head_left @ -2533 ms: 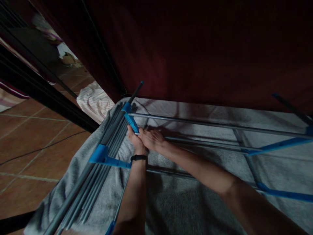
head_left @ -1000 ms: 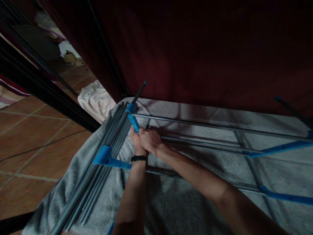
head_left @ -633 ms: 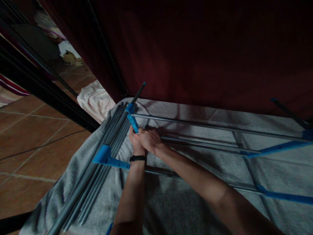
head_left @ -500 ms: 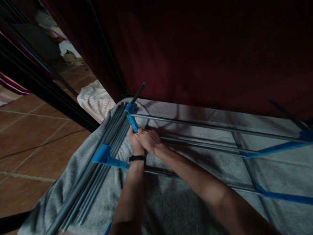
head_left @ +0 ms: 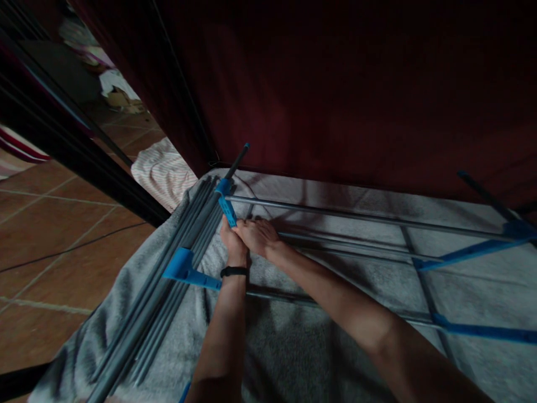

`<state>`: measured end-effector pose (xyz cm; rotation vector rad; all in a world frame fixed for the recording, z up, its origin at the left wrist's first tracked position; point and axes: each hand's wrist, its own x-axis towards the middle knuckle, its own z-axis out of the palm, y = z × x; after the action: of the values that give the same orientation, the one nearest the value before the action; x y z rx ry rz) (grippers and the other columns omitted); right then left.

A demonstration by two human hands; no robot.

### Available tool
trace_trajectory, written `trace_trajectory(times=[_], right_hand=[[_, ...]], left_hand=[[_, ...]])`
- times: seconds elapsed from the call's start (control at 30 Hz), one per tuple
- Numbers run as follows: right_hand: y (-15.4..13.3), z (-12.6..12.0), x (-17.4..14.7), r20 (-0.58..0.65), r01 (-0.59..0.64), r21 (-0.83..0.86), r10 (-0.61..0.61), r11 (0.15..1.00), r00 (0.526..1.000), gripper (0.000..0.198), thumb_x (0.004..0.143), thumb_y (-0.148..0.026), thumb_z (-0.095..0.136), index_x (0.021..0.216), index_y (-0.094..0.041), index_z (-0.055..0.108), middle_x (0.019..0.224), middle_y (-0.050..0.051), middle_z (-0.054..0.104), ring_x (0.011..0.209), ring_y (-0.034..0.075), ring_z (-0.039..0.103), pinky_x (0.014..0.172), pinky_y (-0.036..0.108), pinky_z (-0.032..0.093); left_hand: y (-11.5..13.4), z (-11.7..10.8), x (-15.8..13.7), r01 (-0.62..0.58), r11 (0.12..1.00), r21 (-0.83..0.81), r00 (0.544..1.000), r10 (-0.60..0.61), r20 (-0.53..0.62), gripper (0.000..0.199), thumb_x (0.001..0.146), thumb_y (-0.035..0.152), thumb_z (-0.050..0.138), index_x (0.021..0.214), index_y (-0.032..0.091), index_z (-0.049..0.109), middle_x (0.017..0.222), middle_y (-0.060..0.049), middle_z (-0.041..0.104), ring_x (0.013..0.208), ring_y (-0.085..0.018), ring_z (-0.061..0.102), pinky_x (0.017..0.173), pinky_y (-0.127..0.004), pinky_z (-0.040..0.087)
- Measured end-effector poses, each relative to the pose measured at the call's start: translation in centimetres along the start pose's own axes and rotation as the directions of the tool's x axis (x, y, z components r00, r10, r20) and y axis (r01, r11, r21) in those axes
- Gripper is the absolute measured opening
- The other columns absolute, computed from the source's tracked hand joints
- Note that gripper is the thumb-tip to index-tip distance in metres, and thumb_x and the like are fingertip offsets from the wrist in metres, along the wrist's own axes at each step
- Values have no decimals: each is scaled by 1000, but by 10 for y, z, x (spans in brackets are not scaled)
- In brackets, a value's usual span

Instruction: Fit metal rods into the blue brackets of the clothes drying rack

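Note:
A rack of grey metal rods (head_left: pixel 369 219) and blue plastic bars lies on a grey towel (head_left: pixel 293 347). My left hand (head_left: pixel 232 245), with a black band at the wrist, grips the lower end of a short blue bar (head_left: pixel 227 207). My right hand (head_left: pixel 257 235) is closed on the end of a grey rod just right of that bar, touching my left hand. A bundle of loose grey rods (head_left: pixel 168 274) lies along the towel's left side. A blue connector (head_left: pixel 181 267) sits across the bundle, just left of my left wrist.
A dark red wall panel (head_left: pixel 335 89) rises behind the rack. Brown floor tiles (head_left: pixel 54 240) spread to the left, with a striped cloth (head_left: pixel 161 170) lying on them. Black bars (head_left: pixel 62 140) slant across the upper left. More blue bars (head_left: pixel 474 252) cross the rods at the right.
Both hands stay at the same joint of blue bar and rod. My right hand's fingers have shifted slightly on the rod end. The view has barely moved.

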<state>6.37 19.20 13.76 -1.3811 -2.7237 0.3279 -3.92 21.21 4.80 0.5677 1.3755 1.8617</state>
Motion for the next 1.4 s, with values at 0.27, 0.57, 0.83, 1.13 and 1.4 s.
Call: trace_trajectory(times=[0.27,0.57,0.83,1.13,1.4], right_hand=[[11,8,-2,57,-26,114,19,993,998,34,113,-36,36,137,-22,55,125,9,79,112,24,76,92,36,56],[18,6,4,77,9,141,-20,990,997,32,109,-25,40,137,-23,55,125,9,78,115,27,74,96,38,55],[19,8,3,89,16,158,-31,987,996,31,109,-28,42,137,-24,55,127,8,78,116,25,73,95,34,54],[19,6,7,97,-29,196,10,980,995,34,108,-34,46,139,-24,55,118,9,81,107,27,77,86,34,54],[12,13,5,13,-35,158,33,987,999,30,110,-36,45,135,-24,56,113,7,80,101,24,75,90,37,55]], left_hand=[[5,5,-9,0,1000,18,995,2,-102,46,99,48,59,66,22,40,61,7,37,57,-9,33,55,-25,32],[4,9,-11,10,1000,-18,991,-12,-131,50,101,54,55,66,23,38,61,8,36,56,-8,33,53,-22,34],[12,14,-15,58,995,-84,987,-70,-144,52,103,54,55,66,23,36,61,8,35,55,-8,34,55,-22,38],[9,14,-19,24,999,43,985,-16,-171,49,107,45,50,64,23,40,61,7,36,57,-10,36,56,-24,37],[21,16,-21,46,993,105,987,-29,-158,40,110,26,38,70,23,37,62,8,32,59,-9,32,57,-24,31]])
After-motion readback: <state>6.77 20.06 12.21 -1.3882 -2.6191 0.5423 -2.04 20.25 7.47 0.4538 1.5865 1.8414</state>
